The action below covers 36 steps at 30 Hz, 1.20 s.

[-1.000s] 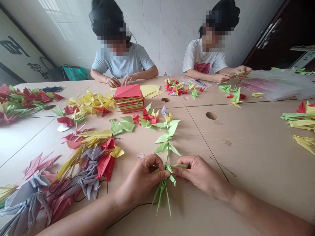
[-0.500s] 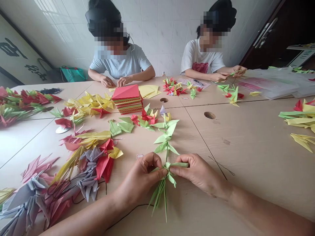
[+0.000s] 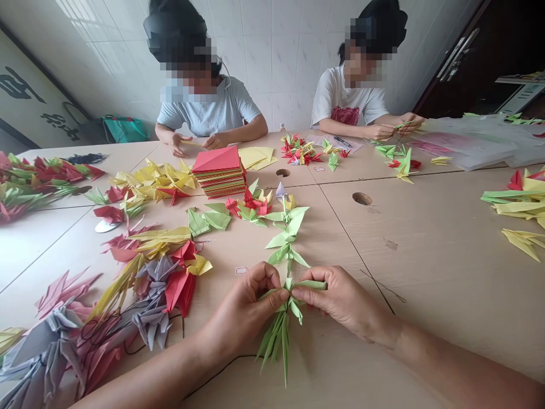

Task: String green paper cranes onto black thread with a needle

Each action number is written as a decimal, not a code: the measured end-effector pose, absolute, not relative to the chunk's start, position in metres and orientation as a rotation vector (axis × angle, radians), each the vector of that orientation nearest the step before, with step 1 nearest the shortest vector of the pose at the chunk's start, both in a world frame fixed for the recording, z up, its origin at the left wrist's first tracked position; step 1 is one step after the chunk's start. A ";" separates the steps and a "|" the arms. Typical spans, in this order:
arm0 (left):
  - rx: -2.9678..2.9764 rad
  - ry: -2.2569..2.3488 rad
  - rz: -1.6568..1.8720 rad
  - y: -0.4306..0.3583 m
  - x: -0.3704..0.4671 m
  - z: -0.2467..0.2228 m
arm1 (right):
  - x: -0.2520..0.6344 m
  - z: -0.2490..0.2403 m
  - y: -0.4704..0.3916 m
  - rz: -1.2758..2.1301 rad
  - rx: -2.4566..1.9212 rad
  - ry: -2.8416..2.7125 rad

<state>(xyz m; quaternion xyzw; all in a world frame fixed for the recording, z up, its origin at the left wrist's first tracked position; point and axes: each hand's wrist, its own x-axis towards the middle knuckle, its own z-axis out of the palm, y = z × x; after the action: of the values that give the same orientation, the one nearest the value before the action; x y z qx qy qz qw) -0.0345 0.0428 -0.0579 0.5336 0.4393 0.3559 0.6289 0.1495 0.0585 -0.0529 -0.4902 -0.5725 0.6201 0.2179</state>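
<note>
Between my two hands is a green folded paper crane [image 3: 293,309], with narrow green points fanning out below it. My left hand [image 3: 259,301] pinches its left side between thumb and fingers. On the other side, my right hand [image 3: 326,295] grips a wing, and the two thumbs nearly meet at the middle. Beyond my fingers, a string of light green paper cranes [image 3: 287,238] runs away from me in line with the held one. A black cord [image 3: 225,372] passes under my left forearm toward the held crane.
Grey, pink, yellow and red cranes [image 3: 157,284] pile up at my left. A stack of coloured paper squares [image 3: 219,173] stands mid-table, near yellow cranes [image 3: 155,179]. Two people sit opposite, handling paper. More yellow folded pieces [image 3: 523,241] lie at right, and a hole [image 3: 361,198] pierces the tabletop.
My hands keep their pinch on the green crane, with barely any shift. Across the table, the left person's hand has lifted a yellow paper slightly.
</note>
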 end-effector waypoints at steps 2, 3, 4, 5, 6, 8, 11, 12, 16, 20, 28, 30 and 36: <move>1.203 0.987 0.821 0.042 -0.035 -0.059 | 0.152 -0.055 0.059 1.752 -1.354 -1.615; 1.188 0.976 0.820 0.042 -0.036 -0.060 | 0.153 -0.056 0.058 1.759 -1.358 -1.633; 1.174 0.965 0.817 0.042 -0.036 -0.061 | 0.153 -0.056 0.058 1.757 -1.363 -1.646; 1.161 0.956 0.813 0.042 -0.036 -0.061 | 0.154 -0.056 0.058 1.748 -1.372 -1.650; 1.150 0.949 0.809 0.042 -0.036 -0.062 | 0.154 -0.056 0.058 1.741 -1.378 -1.646; 1.143 0.942 0.805 0.042 -0.037 -0.060 | 0.153 -0.054 0.058 1.743 -1.381 -1.622; 1.159 0.952 0.752 0.042 -0.038 -0.056 | 0.152 -0.052 0.059 1.781 -1.372 -1.516; 1.172 0.962 0.720 0.042 -0.039 -0.055 | 0.152 -0.051 0.060 1.801 -1.365 -1.462; 1.196 0.968 0.633 0.040 -0.040 -0.055 | 0.155 -0.053 0.065 1.745 -1.407 -1.355; 1.299 0.994 0.620 0.038 -0.040 -0.059 | 0.158 -0.057 0.068 1.497 -1.489 -1.435; 1.459 1.128 0.495 0.038 -0.040 -0.045 | 0.161 -0.064 0.071 1.159 -1.465 -1.747; 1.481 1.154 0.489 0.038 -0.040 -0.046 | 0.162 -0.068 0.071 0.917 -1.362 -1.865; 1.424 1.222 0.560 0.040 -0.040 -0.053 | 0.160 -0.057 0.059 0.190 -1.013 -1.957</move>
<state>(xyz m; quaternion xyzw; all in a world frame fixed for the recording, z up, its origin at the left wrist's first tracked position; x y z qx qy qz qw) -0.0396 0.0404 -0.0526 0.6036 0.5178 0.2375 0.5578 0.1601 0.0588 -0.0573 -0.4094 -0.7910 0.0770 0.4481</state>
